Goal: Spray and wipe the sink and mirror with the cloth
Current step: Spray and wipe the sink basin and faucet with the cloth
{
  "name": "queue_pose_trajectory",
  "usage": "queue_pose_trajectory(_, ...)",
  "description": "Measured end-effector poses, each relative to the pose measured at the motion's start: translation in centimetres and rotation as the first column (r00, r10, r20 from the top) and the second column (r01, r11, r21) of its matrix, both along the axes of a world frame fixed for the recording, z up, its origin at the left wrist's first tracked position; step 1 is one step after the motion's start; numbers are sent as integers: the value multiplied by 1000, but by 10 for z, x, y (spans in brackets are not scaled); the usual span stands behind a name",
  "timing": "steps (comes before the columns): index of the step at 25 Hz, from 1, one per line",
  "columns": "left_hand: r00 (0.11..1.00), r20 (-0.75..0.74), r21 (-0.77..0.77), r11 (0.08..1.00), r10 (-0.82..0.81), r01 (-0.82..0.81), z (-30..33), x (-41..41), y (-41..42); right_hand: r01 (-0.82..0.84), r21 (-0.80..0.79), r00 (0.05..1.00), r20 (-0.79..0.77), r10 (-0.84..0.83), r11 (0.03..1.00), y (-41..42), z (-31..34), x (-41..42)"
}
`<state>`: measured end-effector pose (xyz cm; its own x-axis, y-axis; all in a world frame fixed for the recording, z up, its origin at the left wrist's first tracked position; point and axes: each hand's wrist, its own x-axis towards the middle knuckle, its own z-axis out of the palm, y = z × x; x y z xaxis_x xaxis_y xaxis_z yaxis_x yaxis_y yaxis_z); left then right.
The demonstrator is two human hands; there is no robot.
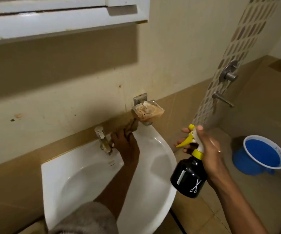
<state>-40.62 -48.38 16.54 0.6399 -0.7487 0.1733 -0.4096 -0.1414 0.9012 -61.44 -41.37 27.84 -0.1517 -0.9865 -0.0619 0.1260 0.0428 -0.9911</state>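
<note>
I'm looking down into a small bathroom with a cream wall above a band of tan tile, both smooth and faintly stained with small brown spots. On the right, the tan shower floor spreads into the far corner, and a strip of small mosaic tiles runs up the wall there, carrying a round metal shower valve and a spout below it. At the far left, overhead, I see the white painted edge of a cabinet or frame; I can't tell if it holds the mirror.

The sink is a glossy white ceramic basin, rounded at its near right, fixed against the tan band. A dull, tarnished metal tap stands at its far rim.

A blue plastic bucket with a pale rim sits on the floor at right, well apart from the sink.

My right hand is wrapped tight around the neck of the spray bottle, held in the air just right of the basin; the bottle is round, shiny black, with a yellow collar and yellow trigger and a small white scissors mark.

My left hand is closed on the cloth, a crumpled brown rag pressed to the sink's far rim, between the tap and a metal soap dish on the wall, which holds a brownish, speckled lump. A grey sleeve covers my near left arm.
</note>
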Motion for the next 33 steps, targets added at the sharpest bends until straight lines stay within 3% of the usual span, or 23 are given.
queue_pose_trajectory(4, 922, 384, 389, 895, 57, -217, -43, -2, -47, -83, 62, 994, -59, 87, 995, -10, -24, 0)
queue_pose_trajectory(6, 936, 351, 520, 833, -4, -192, -47, -4, -54, -79, 74, 995, -47, 83, 994, -15, -32, -8)
queue_pose_trajectory(9, 932, 362, 498, 848, -15, -180, -43, -13, -45, -43, 79, 999, -28, 45, 996, -20, -33, -18)
queue_pose_trajectory(11, 960, 264, 275, 961, -95, 19, -49, -32, -32, -30, 86, 999, -28, 33, 996, -23, -31, -23)
queue_pose_trajectory(13, 973, 85, 36, 976, -216, 214, -59, -57, -18, -18, 88, 999, -40, 21, 996, -23, -31, -27)
queue_pose_trajectory(14, 963, 29, -10, 964, -266, 267, -63, -71, -15, -14, 84, 999, -42, 17, 996, -23, -32, -30)
queue_pose_trajectory(18, 911, -148, 25, 920, -384, 392, -59, -101, 6, -11, 67, 1000, -23, 12, 998, -17, -35, -44)
queue_pose_trajectory(21, 793, -109, 48, 794, -599, 606, -58, -94, 55, 25, 67, 999, -26, -23, 997, -13, -38, -45)
queue_pose_trajectory(23, 659, -371, 81, 684, -654, 725, -60, -73, 84, 41, 70, 999, -34, -39, 997, -11, -39, -39)
queue_pose_trajectory(24, 617, -470, 60, 675, -631, 736, -62, -62, 93, 41, 74, 998, -41, -38, 996, -9, -40, -35)
queue_pose_trajectory(27, 648, -569, -71, 815, -506, 574, -65, -36, 91, 28, 96, 999, -48, -24, 995, -4, -40, -22)
queue_pose_trajectory(28, 703, -512, -129, 853, -494, 506, -60, -30, 81, 21, 98, 999, -47, -16, 995, -2, -40, -20)
queue_pose_trajectory(30, 846, -181, -140, 864, -502, 483, -63, -20, 48, -8, 98, 998, -64, 15, 995, 2, -41, -17)
queue_pose_trajectory(31, 847, -11, -93, 844, -531, 528, -68, -18, 30, -27, 96, 997, -73, 34, 995, 6, -41, -16)
queue_pose_trajectory(33, 761, 294, 64, 806, -579, 589, -88, -11, 5, -48, 88, 995, -78, 55, 995, 12, -42, -17)
